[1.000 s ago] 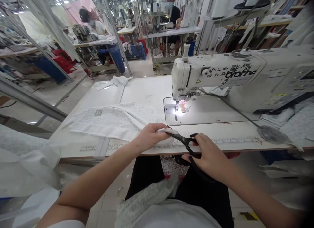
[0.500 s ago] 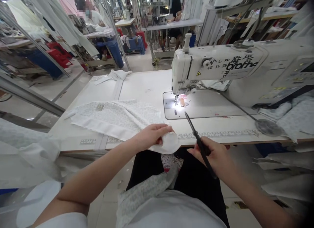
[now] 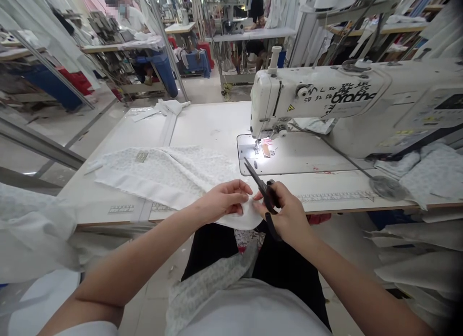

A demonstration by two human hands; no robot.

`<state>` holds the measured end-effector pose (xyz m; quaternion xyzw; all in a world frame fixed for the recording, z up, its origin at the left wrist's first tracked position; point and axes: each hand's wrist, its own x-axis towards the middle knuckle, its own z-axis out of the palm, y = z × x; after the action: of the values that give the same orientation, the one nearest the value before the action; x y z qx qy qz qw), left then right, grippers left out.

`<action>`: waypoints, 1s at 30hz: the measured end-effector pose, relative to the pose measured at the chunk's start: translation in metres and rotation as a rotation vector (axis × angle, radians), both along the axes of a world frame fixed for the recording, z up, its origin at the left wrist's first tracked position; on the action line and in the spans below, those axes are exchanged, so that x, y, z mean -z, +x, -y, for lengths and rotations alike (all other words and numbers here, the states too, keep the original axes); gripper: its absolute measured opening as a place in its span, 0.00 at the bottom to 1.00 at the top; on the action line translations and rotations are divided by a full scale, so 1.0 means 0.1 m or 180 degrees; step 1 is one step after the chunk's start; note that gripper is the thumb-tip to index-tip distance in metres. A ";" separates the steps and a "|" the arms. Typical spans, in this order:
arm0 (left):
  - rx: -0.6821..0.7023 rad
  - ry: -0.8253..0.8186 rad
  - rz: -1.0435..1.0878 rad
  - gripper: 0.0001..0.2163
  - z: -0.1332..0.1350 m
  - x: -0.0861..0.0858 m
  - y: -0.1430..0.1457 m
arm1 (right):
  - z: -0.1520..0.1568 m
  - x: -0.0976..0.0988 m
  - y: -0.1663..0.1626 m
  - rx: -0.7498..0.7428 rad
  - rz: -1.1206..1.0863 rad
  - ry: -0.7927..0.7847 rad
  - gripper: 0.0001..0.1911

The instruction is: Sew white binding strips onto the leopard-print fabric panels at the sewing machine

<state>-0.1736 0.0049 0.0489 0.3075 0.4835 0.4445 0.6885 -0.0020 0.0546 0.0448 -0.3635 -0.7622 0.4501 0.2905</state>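
Note:
A white patterned fabric piece (image 3: 173,174) with a small square label (image 3: 142,156) lies across the table, its rounded right end lifted at the front edge. My left hand (image 3: 226,201) pinches that end between thumb and fingers. Close beside it, my right hand (image 3: 285,210) holds black scissors (image 3: 265,194) in the palm, blades pointing up and away from me. Its thumb and fingertip reach the fabric next to my left fingers. Whether the right fingertips grip the cloth too is hard to make out.
A white sewing machine (image 3: 314,100) stands at the right, its needle area lit. A printed ruler (image 3: 336,196) runs along the front edge of the table (image 3: 213,119). Folded cloth (image 3: 437,174) lies at far right, a fabric strip (image 3: 170,109) at back left. Co-workers sit beyond.
My right hand has moved left with the scissors, up to the fabric end and my left hand. The left fingers have shifted to a fingertip pinch. The view has moved slightly.

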 end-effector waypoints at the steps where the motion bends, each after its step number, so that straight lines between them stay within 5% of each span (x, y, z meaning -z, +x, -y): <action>1: 0.0029 0.0015 -0.0017 0.08 0.00 0.00 0.01 | 0.00 0.02 0.00 -0.0013 -0.0026 -0.0094 0.07; 14: 0.0509 0.0242 -0.1091 0.07 0.02 0.00 0.05 | -0.04 0.18 0.11 -0.0095 -0.0475 -0.0499 0.10; 22: 0.0229 0.0049 -0.0959 0.09 0.03 0.04 0.02 | -0.27 0.07 0.57 -0.0705 0.1530 0.0818 0.21; 30: 0.0240 -0.0315 -0.0606 0.08 0.02 -0.02 0.02 | -0.25 0.02 0.71 -0.0765 0.2210 0.1485 0.23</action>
<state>-0.1716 0.0026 0.0506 0.3319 0.5562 0.3627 0.6700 0.0689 0.0796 0.0431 -0.3267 -0.9328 0.1474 0.0368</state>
